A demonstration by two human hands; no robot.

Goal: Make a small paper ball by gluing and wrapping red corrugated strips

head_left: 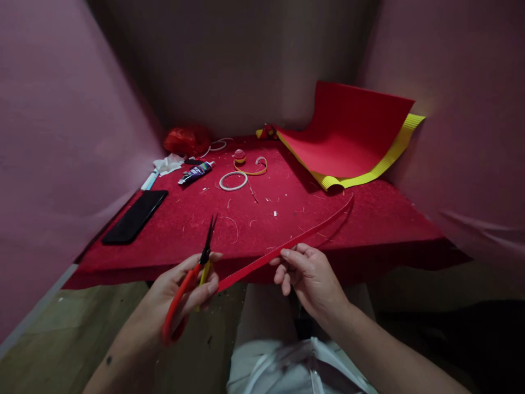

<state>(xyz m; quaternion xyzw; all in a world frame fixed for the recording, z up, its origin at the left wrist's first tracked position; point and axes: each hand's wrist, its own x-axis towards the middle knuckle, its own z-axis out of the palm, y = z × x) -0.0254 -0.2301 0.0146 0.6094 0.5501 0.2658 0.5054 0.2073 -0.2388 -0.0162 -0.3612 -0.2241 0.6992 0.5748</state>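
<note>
In the head view, a long red corrugated paper strip [266, 259] runs slantwise across the table's front edge, its far end over the cloth. My left hand [186, 287] is closed around orange-handled scissors [180, 301], blades pointing up and away, and also pinches the strip's near end. A small yellow piece [204, 273] shows among those fingers; whether it is a separate strip I cannot tell. Farther along, the thumb and index finger of my right hand [309, 276] pinch the red strip near its middle, the other fingers curled below.
Red and yellow sheets [348, 131] curl at the back right. A white ring [233, 181], a small striped ball [240, 156] and an orange strip [256, 173] lie mid-table among scraps. Leftward are a glue tube [196, 173], a black phone [135, 217] and a red plastic bag [186, 140].
</note>
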